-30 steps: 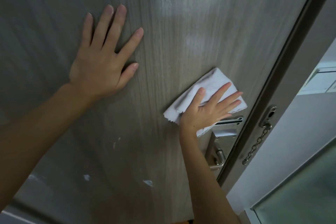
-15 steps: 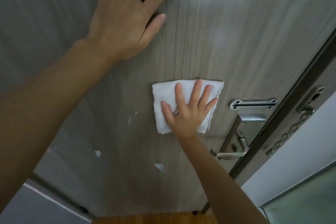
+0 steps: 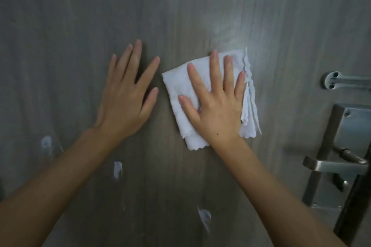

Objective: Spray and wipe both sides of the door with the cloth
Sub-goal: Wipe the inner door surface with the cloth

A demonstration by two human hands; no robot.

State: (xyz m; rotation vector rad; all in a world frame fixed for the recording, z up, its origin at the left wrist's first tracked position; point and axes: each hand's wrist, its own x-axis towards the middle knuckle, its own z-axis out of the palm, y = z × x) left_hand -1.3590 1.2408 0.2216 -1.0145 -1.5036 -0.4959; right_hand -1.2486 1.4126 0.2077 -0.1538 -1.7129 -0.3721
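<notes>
Wood-grain door: flat left hand; flat right hand pressing folded cloth.

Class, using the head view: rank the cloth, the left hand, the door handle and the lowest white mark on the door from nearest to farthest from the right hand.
1. cloth, pressed under the right hand
2. left hand, just beside it
3. lowest white mark and door handle, lower right: too close to call

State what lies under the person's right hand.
A folded white cloth lies under the right hand, pressed flat against the door. The door surface beneath the cloth is covered.
</notes>
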